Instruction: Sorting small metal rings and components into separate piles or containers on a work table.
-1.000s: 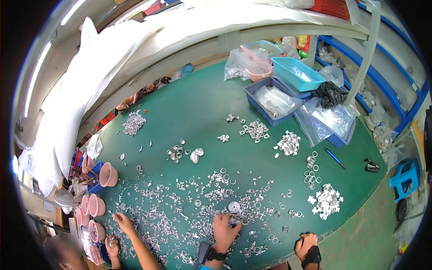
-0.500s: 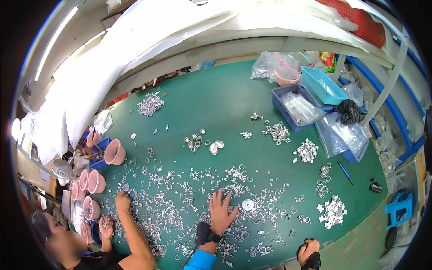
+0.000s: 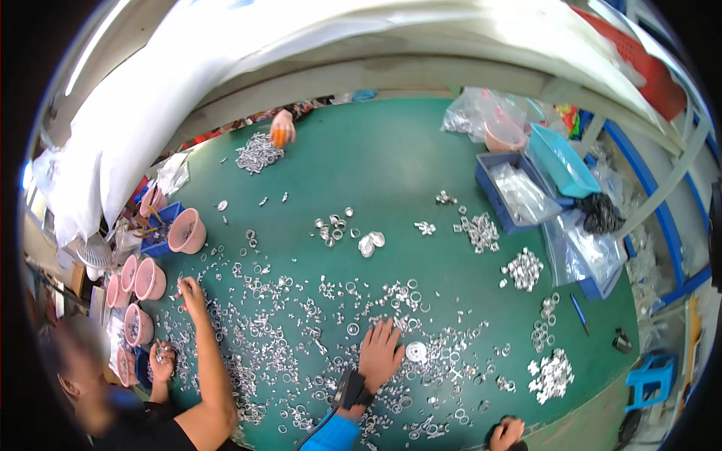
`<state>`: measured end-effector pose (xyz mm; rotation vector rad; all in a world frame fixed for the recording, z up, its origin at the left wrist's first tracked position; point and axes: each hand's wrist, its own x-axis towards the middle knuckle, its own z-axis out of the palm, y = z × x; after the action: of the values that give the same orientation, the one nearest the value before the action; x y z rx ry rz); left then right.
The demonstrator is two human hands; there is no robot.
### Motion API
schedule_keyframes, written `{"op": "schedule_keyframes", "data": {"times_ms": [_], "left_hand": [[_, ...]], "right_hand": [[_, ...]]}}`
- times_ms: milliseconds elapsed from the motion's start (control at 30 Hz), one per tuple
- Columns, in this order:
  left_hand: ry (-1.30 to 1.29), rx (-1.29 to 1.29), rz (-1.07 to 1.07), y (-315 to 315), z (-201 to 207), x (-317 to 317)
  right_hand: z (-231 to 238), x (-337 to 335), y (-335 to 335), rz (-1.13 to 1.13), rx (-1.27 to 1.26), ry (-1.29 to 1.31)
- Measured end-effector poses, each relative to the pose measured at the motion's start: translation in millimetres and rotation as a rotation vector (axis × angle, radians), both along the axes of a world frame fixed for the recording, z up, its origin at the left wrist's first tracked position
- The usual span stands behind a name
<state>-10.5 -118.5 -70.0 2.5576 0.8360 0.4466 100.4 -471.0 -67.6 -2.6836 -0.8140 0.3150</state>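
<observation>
Your left hand (image 3: pixel 380 355) has slid up the green table (image 3: pixel 391 173), now lying flat, fingers spread, empty, on scattered metal rings (image 3: pixel 301 331) beside a round disc (image 3: pixel 416 351). Your right hand (image 3: pixel 509 433) sits curled at the near edge; I cannot tell its grip.

Your left hand (image 3: pixel 380 355) rests on shiny metal rings (image 3: pixel 331 301) scattered over the matt green bench (image 3: pixel 391 173). At ten o'clock stand smooth pink plastic cups (image 3: pixel 186 231); at two o'clock, glossy clear plastic bags (image 3: pixel 583 252).

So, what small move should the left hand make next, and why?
Probably a short slide to the right, to the flat silver disc. The left hand lies open and flat on the green table among loose metal rings, holding nothing, and the disc lies just beside its fingertips. The right hand stays at the table's edge.
</observation>
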Motion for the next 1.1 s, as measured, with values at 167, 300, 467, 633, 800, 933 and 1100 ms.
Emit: {"op": "schedule_keyframes", "data": {"times_ms": [167, 300, 467, 633, 800, 933, 1100], "left_hand": [[0.017, -0.045, 0.035, -31, 29, -58], [-0.096, -0.182, 0.159, -61, 30, -89], [-0.303, -0.443, 0.409, -101, 44, -111], [-0.287, -0.444, 0.471, -116, 42, -120], [-0.294, -0.434, 0.474, -110, 39, -113], [-0.431, -0.375, 0.431, -93, 44, -88], [-0.544, -0.642, 0.448, -94, 36, -67]], "right_hand": [[83, -23, 81, -0.070, 0.462, 0.381], [88, 12, 188, 0.308, 0.649, 0.492], [52, 27, 327, 0.729, 0.594, 0.366], [-3, 12, 383, 0.766, 0.548, -0.026], [5, 3, 348, 0.801, 0.535, 0.126], [36, 6, 325, 0.426, 0.523, 0.819], [35, 42, 340, -0.042, 0.678, 1.599]]}}
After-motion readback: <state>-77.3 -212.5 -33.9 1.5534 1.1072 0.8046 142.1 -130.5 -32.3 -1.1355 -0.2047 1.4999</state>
